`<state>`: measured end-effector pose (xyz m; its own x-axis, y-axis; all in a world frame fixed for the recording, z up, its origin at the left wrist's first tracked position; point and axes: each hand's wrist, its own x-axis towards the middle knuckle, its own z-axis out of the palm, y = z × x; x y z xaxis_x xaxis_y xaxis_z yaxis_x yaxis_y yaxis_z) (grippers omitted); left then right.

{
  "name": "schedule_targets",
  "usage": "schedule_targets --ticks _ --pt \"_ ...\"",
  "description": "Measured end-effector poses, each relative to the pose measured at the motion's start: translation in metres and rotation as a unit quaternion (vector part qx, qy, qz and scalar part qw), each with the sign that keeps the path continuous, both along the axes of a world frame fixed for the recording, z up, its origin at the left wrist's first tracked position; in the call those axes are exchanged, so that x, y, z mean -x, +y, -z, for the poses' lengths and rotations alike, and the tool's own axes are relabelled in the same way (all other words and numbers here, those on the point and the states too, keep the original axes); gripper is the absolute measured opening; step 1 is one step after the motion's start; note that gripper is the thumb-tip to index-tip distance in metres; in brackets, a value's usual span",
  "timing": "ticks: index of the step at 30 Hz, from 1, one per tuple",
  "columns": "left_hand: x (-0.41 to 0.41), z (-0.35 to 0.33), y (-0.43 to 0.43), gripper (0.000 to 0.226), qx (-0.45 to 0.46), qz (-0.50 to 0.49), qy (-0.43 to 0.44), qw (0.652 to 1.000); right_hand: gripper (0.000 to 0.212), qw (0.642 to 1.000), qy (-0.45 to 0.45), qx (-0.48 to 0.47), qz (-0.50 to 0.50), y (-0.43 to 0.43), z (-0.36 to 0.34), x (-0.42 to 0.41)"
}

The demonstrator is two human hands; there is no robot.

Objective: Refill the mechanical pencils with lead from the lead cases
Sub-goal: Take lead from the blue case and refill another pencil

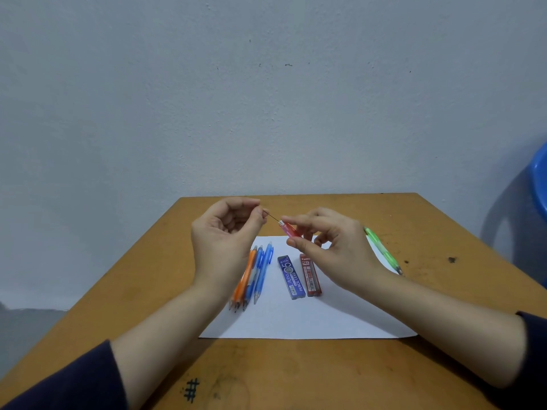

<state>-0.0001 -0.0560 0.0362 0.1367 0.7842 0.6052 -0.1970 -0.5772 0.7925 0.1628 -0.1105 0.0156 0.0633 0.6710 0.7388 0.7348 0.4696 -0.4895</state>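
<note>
My left hand (226, 232) pinches a thin dark lead (273, 217) between thumb and forefinger. The lead's far end meets the open back of a pink mechanical pencil (289, 229), which my right hand (331, 247) grips above the white paper (296, 321). On the paper lie an orange pencil (244, 279) and blue pencils (260, 273) side by side, partly hidden by my left wrist. A blue lead case (291, 276) and a red lead case (309, 275) lie beside them. A green pencil (381, 250) lies at the paper's right edge.
The paper sits on a worn brown wooden table (296, 374) against a pale wall. A hash mark (191, 390) is drawn near the table's front edge. A blue plastic chair (537, 184) stands at the far right.
</note>
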Motion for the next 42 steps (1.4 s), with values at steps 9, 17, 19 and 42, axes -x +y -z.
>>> schedule_targets --ticks 9,17,19,42 --pt "-0.0012 -0.0007 0.0007 0.008 0.017 0.012 -0.007 1.0 0.039 1.0 0.004 0.0 0.001 -0.0004 0.0003 -0.0002" --pt "-0.0009 -0.0019 -0.0001 0.008 0.021 0.022 -0.018 0.999 0.04 1.0 -0.013 -0.001 0.004 0.0028 0.0046 0.0" --pt "-0.0011 -0.0017 -0.0004 0.008 0.017 0.02 -0.015 1.0 0.041 1.0 -0.017 -0.005 0.005 0.003 0.0053 -0.0005" --pt "0.0003 -0.002 -0.0011 0.008 -0.016 0.009 -0.015 1.0 0.029 0.998 -0.039 -0.056 0.0 -0.0006 0.0013 0.0011"
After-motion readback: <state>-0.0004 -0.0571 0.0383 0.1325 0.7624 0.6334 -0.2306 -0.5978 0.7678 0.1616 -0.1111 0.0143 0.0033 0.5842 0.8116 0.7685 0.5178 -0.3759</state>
